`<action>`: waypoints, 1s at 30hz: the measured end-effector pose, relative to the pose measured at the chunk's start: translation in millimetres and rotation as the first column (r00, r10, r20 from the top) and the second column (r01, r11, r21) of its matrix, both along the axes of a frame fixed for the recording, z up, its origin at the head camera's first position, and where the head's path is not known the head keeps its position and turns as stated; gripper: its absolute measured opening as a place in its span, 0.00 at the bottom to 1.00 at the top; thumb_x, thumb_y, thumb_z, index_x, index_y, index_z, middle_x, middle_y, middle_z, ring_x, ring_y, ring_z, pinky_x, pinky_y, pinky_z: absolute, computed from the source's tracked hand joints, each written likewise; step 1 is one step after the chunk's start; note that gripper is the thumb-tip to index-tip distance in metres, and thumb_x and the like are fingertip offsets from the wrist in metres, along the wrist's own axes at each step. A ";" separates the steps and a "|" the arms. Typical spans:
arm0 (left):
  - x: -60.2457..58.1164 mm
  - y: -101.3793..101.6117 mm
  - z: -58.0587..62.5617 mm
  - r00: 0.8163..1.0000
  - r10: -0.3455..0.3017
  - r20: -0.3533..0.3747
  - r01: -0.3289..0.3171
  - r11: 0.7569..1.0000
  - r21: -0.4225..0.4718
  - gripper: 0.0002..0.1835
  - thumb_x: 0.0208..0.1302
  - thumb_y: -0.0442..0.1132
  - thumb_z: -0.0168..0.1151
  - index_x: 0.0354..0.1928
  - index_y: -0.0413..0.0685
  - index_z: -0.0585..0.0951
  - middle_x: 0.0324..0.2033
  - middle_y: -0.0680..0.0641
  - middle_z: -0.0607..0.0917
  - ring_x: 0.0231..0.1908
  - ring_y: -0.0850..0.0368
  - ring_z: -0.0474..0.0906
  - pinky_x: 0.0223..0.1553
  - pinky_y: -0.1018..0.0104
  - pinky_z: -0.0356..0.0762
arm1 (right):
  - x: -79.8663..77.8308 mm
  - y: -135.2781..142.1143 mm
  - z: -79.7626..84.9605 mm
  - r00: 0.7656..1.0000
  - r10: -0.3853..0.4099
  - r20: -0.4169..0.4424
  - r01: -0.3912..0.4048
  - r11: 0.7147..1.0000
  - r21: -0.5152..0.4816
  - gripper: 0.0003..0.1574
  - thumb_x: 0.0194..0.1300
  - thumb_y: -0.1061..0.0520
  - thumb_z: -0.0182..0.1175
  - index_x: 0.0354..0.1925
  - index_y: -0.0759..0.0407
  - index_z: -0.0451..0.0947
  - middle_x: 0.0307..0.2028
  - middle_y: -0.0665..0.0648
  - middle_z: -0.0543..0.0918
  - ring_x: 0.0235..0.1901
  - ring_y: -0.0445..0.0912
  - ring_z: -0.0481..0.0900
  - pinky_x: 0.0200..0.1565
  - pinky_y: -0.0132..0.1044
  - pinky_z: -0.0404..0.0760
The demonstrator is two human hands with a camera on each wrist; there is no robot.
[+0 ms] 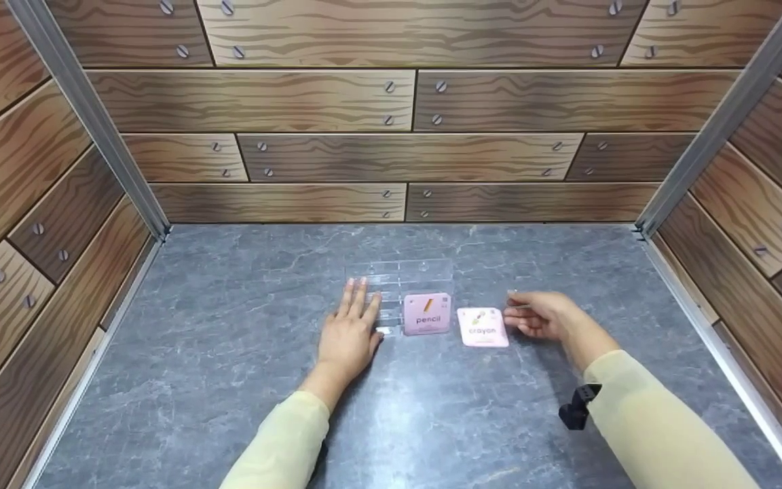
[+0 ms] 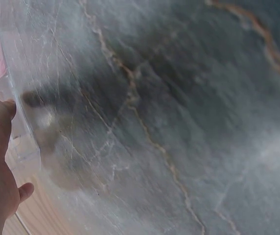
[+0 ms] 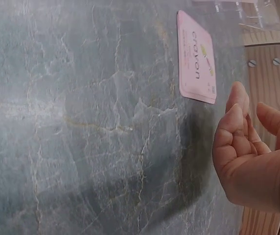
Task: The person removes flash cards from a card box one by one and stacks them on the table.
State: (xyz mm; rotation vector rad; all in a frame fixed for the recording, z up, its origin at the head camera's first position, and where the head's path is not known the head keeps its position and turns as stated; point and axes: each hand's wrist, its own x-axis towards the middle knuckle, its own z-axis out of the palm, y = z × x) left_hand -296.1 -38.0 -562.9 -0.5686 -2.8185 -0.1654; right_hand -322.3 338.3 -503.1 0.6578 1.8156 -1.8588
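Observation:
My left hand (image 1: 347,334) lies flat on the left part of a clear plastic holder (image 1: 425,270), fingers extended and thumb at its near edge. A pink card reading "pencil" (image 1: 427,314) sits in the holder's near right compartment. To the right of the holder, pink cards with "crayon" on top (image 1: 483,327) lie on the tabletop; their edge looks like more than one card in the right wrist view. Just right of them is my right hand (image 1: 539,316), its fingers loosely bent and the thumb apart. It holds nothing and does not touch the cards (image 3: 197,58).
The grey marbled tabletop (image 1: 241,285) is enclosed by wood-patterned walls (image 1: 323,102) at the back and both sides. Metal posts (image 1: 96,115) stand at the back corners. A small black device (image 1: 578,406) is strapped at the right wrist.

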 end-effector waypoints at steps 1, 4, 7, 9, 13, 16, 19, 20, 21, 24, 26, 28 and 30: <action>0.2 -0.3 -0.5 1.000 0.000 0.000 0.000 1.000 -0.004 0.40 0.72 0.56 0.68 0.80 0.52 0.69 0.82 0.41 0.59 0.82 0.42 0.51 0.57 0.44 0.82 | 0.7 -0.7 0.9 1.000 0.005 -0.006 -0.005 1.000 -0.006 0.19 0.82 0.51 0.57 0.58 0.66 0.73 0.31 0.53 0.91 0.30 0.41 0.91 0.31 0.28 0.84; 0.6 -1.0 -1.3 1.000 0.001 0.002 0.000 1.000 -0.008 0.40 0.71 0.56 0.68 0.80 0.51 0.69 0.82 0.40 0.58 0.82 0.41 0.51 0.57 0.43 0.81 | 2.2 -2.9 2.9 1.000 0.009 -0.029 -0.010 1.000 -0.016 0.29 0.82 0.48 0.56 0.67 0.68 0.68 0.34 0.53 0.90 0.33 0.42 0.91 0.34 0.29 0.85; 1.8 -1.1 -1.2 1.000 0.002 0.009 -0.002 1.000 -0.007 0.40 0.72 0.56 0.67 0.80 0.52 0.69 0.82 0.40 0.58 0.82 0.41 0.51 0.59 0.42 0.81 | 4.7 -5.3 4.6 0.998 0.015 -0.067 -0.017 0.999 -0.040 0.36 0.82 0.45 0.56 0.73 0.69 0.65 0.38 0.54 0.90 0.37 0.43 0.91 0.37 0.30 0.86; 2.6 -0.9 -0.4 1.000 0.004 0.018 -0.004 1.000 -0.008 0.40 0.72 0.56 0.67 0.80 0.52 0.68 0.83 0.40 0.58 0.82 0.41 0.50 0.60 0.41 0.80 | 6.9 -7.9 5.6 0.995 0.022 -0.102 -0.028 0.998 -0.060 0.39 0.82 0.44 0.56 0.75 0.69 0.63 0.41 0.55 0.89 0.40 0.44 0.91 0.40 0.32 0.86; 2.7 -0.3 -0.1 1.000 0.007 0.026 -0.007 1.000 -0.008 0.40 0.72 0.56 0.67 0.81 0.52 0.68 0.83 0.41 0.57 0.82 0.42 0.49 0.60 0.41 0.80 | 12.3 -16.0 8.3 0.983 0.040 -0.177 -0.053 0.996 -0.067 0.43 0.82 0.42 0.56 0.78 0.69 0.59 0.46 0.56 0.88 0.45 0.45 0.90 0.46 0.34 0.86; 2.0 0.0 -0.8 1.000 0.006 0.029 -0.005 1.000 -0.010 0.40 0.72 0.56 0.67 0.81 0.52 0.68 0.83 0.41 0.56 0.82 0.42 0.49 0.60 0.40 0.80 | 16.3 -24.2 9.1 0.973 0.036 -0.229 -0.045 0.998 -0.035 0.44 0.82 0.40 0.56 0.79 0.68 0.60 0.48 0.55 0.87 0.48 0.46 0.88 0.48 0.35 0.84; 1.7 0.1 -1.4 1.000 0.003 0.030 -0.003 1.000 -0.007 0.39 0.73 0.56 0.67 0.81 0.52 0.68 0.83 0.40 0.57 0.82 0.41 0.49 0.60 0.40 0.80 | 19.4 -33.5 8.6 0.961 0.032 -0.274 -0.035 0.999 -0.004 0.44 0.81 0.41 0.57 0.79 0.67 0.60 0.48 0.54 0.87 0.51 0.46 0.87 0.50 0.36 0.83; 1.6 0.1 -1.4 1.000 0.003 0.029 -0.003 1.000 -0.006 0.39 0.72 0.56 0.67 0.80 0.52 0.68 0.83 0.40 0.57 0.82 0.41 0.49 0.60 0.40 0.80 | 20.3 -36.8 8.3 0.958 0.026 -0.286 -0.027 1.000 0.002 0.43 0.81 0.42 0.57 0.79 0.67 0.60 0.48 0.54 0.87 0.51 0.47 0.86 0.50 0.36 0.82; 1.6 0.1 -1.2 1.000 0.003 0.027 -0.003 1.000 -0.003 0.39 0.72 0.55 0.67 0.80 0.51 0.69 0.83 0.40 0.57 0.82 0.41 0.49 0.60 0.40 0.80 | 21.1 -40.1 8.0 0.954 0.024 -0.298 -0.024 1.000 0.003 0.43 0.82 0.42 0.57 0.79 0.67 0.60 0.48 0.54 0.88 0.51 0.47 0.86 0.50 0.36 0.82; 1.2 0.5 -0.6 1.000 0.003 0.024 -0.003 1.000 0.003 0.39 0.72 0.55 0.67 0.80 0.51 0.69 0.83 0.40 0.57 0.82 0.41 0.49 0.60 0.40 0.80 | 23.3 -49.4 6.9 0.946 0.013 -0.325 -0.017 1.000 -0.010 0.40 0.82 0.45 0.57 0.77 0.68 0.62 0.46 0.54 0.88 0.49 0.46 0.87 0.50 0.37 0.83; 1.2 0.6 0.2 1.000 0.004 0.018 -0.004 1.000 0.001 0.39 0.72 0.55 0.67 0.80 0.51 0.69 0.83 0.40 0.58 0.82 0.41 0.50 0.59 0.40 0.80 | 24.4 -55.2 6.0 0.942 0.004 -0.334 -0.014 1.000 -0.026 0.38 0.82 0.46 0.57 0.75 0.68 0.64 0.45 0.55 0.88 0.47 0.47 0.87 0.49 0.38 0.83; 1.0 0.9 1.0 1.000 0.005 0.014 -0.005 1.000 -0.001 0.39 0.72 0.55 0.67 0.80 0.51 0.69 0.82 0.40 0.58 0.82 0.41 0.50 0.59 0.40 0.80 | 24.9 -60.0 4.5 0.940 0.005 -0.340 -0.018 0.999 -0.036 0.37 0.82 0.46 0.58 0.74 0.68 0.65 0.44 0.55 0.88 0.47 0.47 0.87 0.49 0.38 0.83; 0.8 1.0 1.4 1.000 0.005 0.012 -0.005 1.000 -0.002 0.39 0.72 0.55 0.67 0.80 0.52 0.70 0.82 0.40 0.58 0.82 0.41 0.50 0.59 0.40 0.80 | 25.5 -64.9 3.0 0.941 0.007 -0.338 -0.023 0.999 -0.044 0.35 0.81 0.47 0.58 0.73 0.68 0.67 0.45 0.56 0.88 0.47 0.48 0.87 0.48 0.38 0.83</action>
